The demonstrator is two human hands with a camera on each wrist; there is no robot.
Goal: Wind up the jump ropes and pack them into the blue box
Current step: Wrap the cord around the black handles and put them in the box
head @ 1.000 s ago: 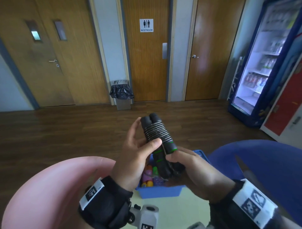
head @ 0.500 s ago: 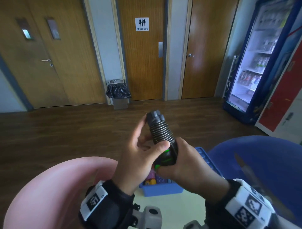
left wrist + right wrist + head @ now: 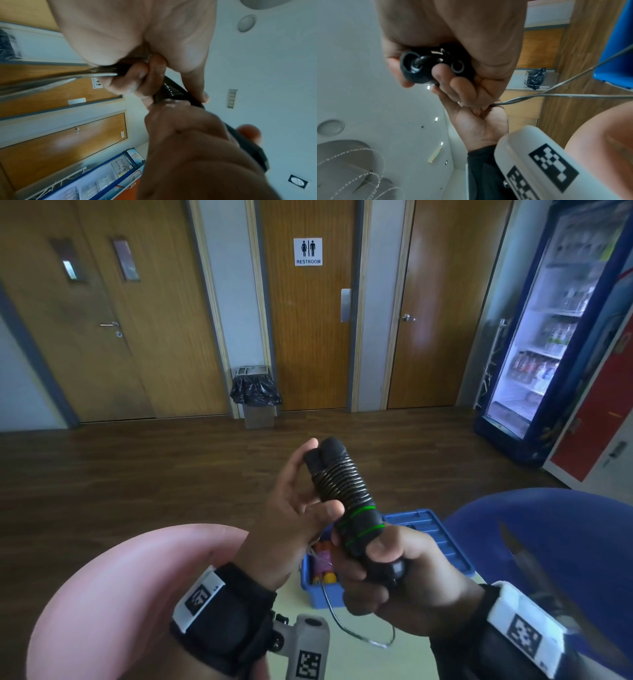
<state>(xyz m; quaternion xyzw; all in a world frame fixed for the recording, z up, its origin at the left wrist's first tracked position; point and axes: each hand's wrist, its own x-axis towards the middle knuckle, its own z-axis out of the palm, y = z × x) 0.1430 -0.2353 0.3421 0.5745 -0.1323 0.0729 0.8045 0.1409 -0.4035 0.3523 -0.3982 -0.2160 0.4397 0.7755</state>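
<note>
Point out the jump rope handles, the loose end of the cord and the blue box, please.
jump rope handles (image 3: pixel 342 484): head view, on the cord-wrapped middle.
loose cord (image 3: pixel 356 637): head view, on the slack loop below the hands.
blue box (image 3: pixel 442 537): head view, on its ribbed right rim.

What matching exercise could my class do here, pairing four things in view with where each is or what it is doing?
Things:
1. right hand
2. left hand
3. blue box
4. bin

Places or states:
A. stands by the restroom door
B. grips the lower ends of the black handles
C. sits below both hands
D. thumb presses the wound cord

Pairs: 1-B, 2-D, 3-C, 4-A
</note>
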